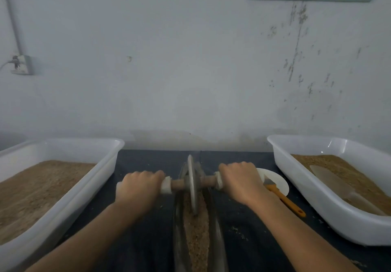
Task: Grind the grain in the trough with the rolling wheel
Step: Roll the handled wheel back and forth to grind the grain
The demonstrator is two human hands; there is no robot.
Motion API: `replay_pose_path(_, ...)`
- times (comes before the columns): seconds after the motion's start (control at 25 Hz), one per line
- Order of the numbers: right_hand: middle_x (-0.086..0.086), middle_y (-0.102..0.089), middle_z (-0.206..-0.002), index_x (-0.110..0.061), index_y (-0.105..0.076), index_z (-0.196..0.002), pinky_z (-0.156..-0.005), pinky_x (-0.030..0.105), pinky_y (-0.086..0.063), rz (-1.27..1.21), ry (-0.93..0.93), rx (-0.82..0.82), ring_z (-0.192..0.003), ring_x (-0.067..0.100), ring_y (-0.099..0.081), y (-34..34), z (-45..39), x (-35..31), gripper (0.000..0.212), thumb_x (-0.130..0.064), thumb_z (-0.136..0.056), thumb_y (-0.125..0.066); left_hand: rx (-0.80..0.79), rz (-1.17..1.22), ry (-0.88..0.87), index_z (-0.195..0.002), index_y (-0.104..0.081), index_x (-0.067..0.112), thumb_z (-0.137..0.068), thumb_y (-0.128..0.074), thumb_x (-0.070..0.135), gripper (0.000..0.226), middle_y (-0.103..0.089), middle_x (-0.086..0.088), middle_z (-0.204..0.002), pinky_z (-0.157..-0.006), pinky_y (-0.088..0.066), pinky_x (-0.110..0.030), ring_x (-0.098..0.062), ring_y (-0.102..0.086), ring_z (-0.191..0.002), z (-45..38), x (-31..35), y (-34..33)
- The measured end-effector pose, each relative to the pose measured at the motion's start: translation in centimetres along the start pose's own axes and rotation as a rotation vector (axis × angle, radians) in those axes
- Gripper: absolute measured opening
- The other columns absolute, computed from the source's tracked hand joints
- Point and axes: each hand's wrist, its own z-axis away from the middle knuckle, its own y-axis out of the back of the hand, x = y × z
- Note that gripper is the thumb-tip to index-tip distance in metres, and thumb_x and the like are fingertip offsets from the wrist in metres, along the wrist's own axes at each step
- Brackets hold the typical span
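Grain (195, 227) lies in a brown strip along the narrow dark trough (177, 218), which runs away from the person down the middle of the dark-covered bench (148, 159). Standing on edge in that grain, toward the trough's far end, is the grey rolling wheel (192, 185), with a wooden axle (208, 181) passing through its centre. The left hand (138, 189) is wrapped around the white-sleeved axle end on its side, knuckles up. The right hand (241, 184) is clenched in the same way on the other end, so both grasp the wheel's axle.

A white tub (69, 193) of brown meal sits at the left of the bench, and a second white tub (317, 197) at the right holds meal and a pale scoop (338, 185). Between the right hand and that tub a white dish (277, 179) carries an orange-handled brush (285, 200). A wall socket (21, 64) is fixed at the far left of the wall.
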Motion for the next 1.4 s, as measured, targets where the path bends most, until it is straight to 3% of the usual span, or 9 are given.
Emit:
replay_pose_path(0.16,0.002,-0.066,-0.094,-0.023,-0.049,-0.098,-0.065,0.034,-0.042,-0.068,-0.074,-0.032,-0.082,0.025,-0.062,-0.8,0.3,0.2,0.021,-0.036,-0.086,-0.060,0.018,-0.089,0.012,-0.091,-0.040,0.027,-0.083,-0.060,0.036,0.023,-0.063,0.006,-0.093,-0.062,-0.036,-0.031,-0.021,-0.062,-0.085,-0.8,0.9,1.4)
replay_pose_path(0.28,-0.005,-0.060,-0.083,-0.033,-0.043,-0.089,-0.068,0.034,-0.048,-0.195,0.015,-0.147,-0.077,0.015,-0.060,0.4,5.8,0.1,0.016,-0.040,-0.084,-0.057,-0.014,-0.088,-0.068,-0.093,-0.039,0.030,-0.084,-0.061,0.035,0.024,-0.057,0.009,-0.086,-0.061,-0.032,-0.030,-0.015,-0.058,-0.079,3.4,1.4,2.7)
replay_pose_path(0.48,-0.013,-0.036,-0.072,-0.036,-0.023,-0.080,-0.055,0.029,-0.028,-0.119,0.074,-0.362,-0.066,0.009,-0.040,4.3,10.6,-0.4,0.035,-0.038,-0.084,-0.057,-0.135,-0.003,-0.114,-0.075,-0.022,0.038,-0.078,-0.055,0.047,0.035,-0.032,0.015,-0.065,-0.052,-0.020,-0.029,-0.007,-0.029,-0.055,8.5,0.8,4.1)
replay_pose_path(0.72,0.000,-0.065,-0.095,-0.023,-0.048,-0.100,-0.067,0.035,-0.043,-0.033,0.005,-0.039,-0.083,0.022,-0.061,0.5,2.1,-0.2,0.022,-0.032,-0.085,-0.062,0.004,0.017,0.010,-0.085,-0.040,0.034,-0.084,-0.055,0.040,0.016,-0.052,0.010,-0.075,-0.059,-0.038,-0.029,-0.013,-0.056,-0.070,1.6,0.9,0.7)
replay_pose_path(0.84,0.003,-0.066,-0.096,-0.021,-0.050,-0.101,-0.063,0.036,-0.038,0.002,-0.065,-0.039,-0.083,0.028,-0.061,-1.0,-1.8,0.5,0.025,-0.035,-0.084,-0.062,0.057,-0.056,0.044,-0.091,-0.048,0.028,-0.086,-0.055,0.035,0.011,-0.061,0.006,-0.084,-0.059,-0.035,-0.031,-0.020,-0.061,-0.076,-2.0,1.1,0.3)
replay_pose_path(1.0,0.000,-0.065,-0.092,-0.024,-0.047,-0.096,-0.064,0.034,-0.044,-0.112,-0.046,-0.078,-0.075,0.021,-0.058,-0.9,2.0,0.1,0.023,-0.037,-0.084,-0.062,0.039,-0.096,-0.015,-0.095,-0.045,0.028,-0.084,-0.059,0.034,0.018,-0.062,0.007,-0.090,-0.061,-0.033,-0.030,-0.017,-0.061,-0.082,-0.3,1.5,1.2)
replay_pose_path(1.16,-0.008,-0.055,-0.082,-0.032,-0.036,-0.088,-0.060,0.033,-0.039,-0.185,0.075,-0.213,-0.071,0.015,-0.053,2.3,9.2,-0.2,0.023,-0.038,-0.084,-0.058,-0.045,-0.021,-0.107,-0.090,-0.031,0.037,-0.078,-0.057,0.046,0.030,-0.051,0.013,-0.083,-0.063,-0.031,-0.031,-0.014,-0.058,-0.085,6.4,1.5,2.9)
replay_pose_path(1.28,-0.007,-0.055,-0.091,-0.030,-0.035,-0.095,-0.065,0.033,-0.038,-0.140,0.122,-0.340,-0.079,0.018,-0.055,3.5,10.1,-0.4,0.024,-0.034,-0.086,-0.058,-0.153,0.003,-0.143,-0.080,-0.019,0.044,-0.076,-0.051,0.051,0.034,-0.035,0.014,-0.068,-0.059,-0.025,-0.032,-0.009,-0.049,-0.072,8.4,0.6,3.3)
replay_pose_path(1.4,-0.004,-0.060,-0.092,-0.025,-0.044,-0.099,-0.066,0.034,-0.042,-0.084,0.098,-0.139,-0.080,0.019,-0.059,2.7,7.4,-1.0,0.026,-0.031,-0.083,-0.063,-0.147,0.072,-0.072,-0.076,-0.027,0.042,-0.078,-0.054,0.053,0.029,-0.040,0.016,-0.067,-0.058,-0.029,-0.026,-0.004,-0.038,-0.059,6.1,0.5,2.4)
